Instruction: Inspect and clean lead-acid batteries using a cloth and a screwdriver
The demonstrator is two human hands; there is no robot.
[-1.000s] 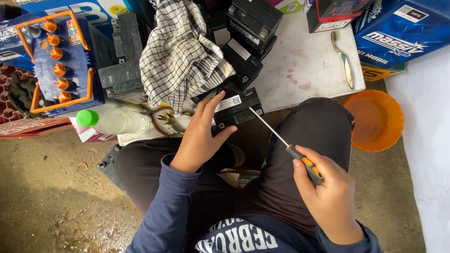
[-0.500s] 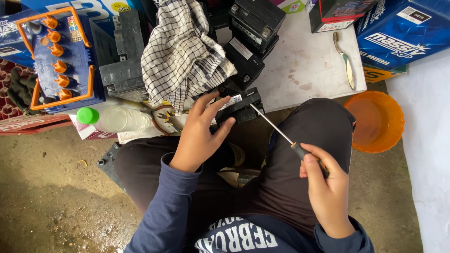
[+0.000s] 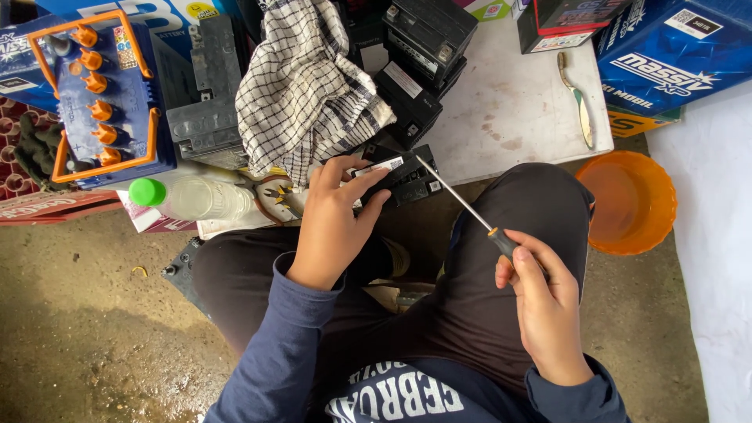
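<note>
Fingers: left hand (image 3: 333,227) gripping small black battery (image 3: 399,174); right hand (image 3: 544,305) clasping screwdriver (image 3: 470,211), tip on battery. Battery on white board (image 3: 517,110) edge, dirt floor (image 3: 78,313) below. Orange bowl (image 3: 630,202) right of battery, contents indiscernible.

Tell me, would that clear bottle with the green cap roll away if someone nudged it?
Probably. The clear bottle lies on its side with a round body, so a sideways push would likely roll it. It looks like thin plastic, so it may be light and dent under a squeeze. The scissors beside it might stop it on that side.
</note>
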